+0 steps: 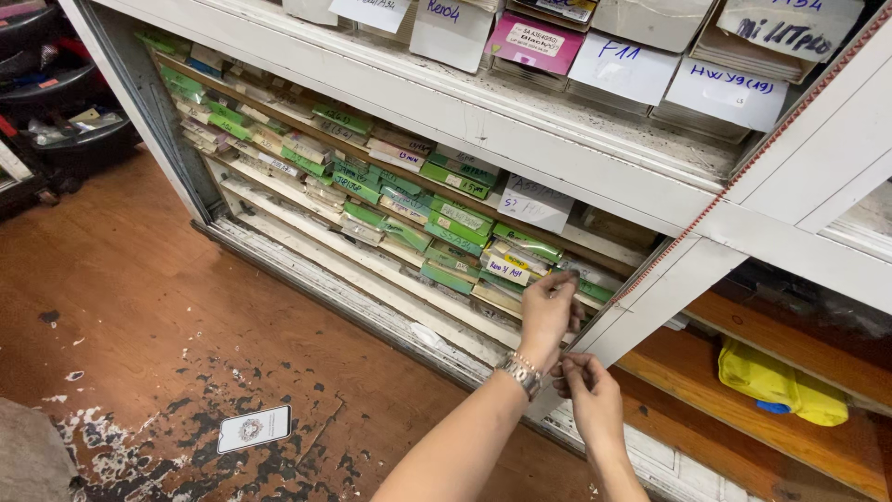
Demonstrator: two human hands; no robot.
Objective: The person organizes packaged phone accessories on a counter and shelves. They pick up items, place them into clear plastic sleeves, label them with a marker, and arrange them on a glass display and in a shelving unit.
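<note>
My left hand (548, 311), with a metal watch at the wrist, reaches into the low shelf of a white cabinet (520, 139). Its fingers pinch the edge of a thin flat box (585, 284) at the right end of a row of green and cream boxes (437, 223). My right hand (590, 395) hovers just below, fingers curled together near the cabinet's sliding door frame (650, 297). Whether the right hand holds anything is too small to tell.
A flat white card-like packet (254, 429) lies on the worn wooden floor (139, 297). Upper shelves carry labelled white and pink boxes (623, 65). A yellow bag (780, 381) sits on a wooden shelf at right. Dark stacked trays (56, 102) stand at far left.
</note>
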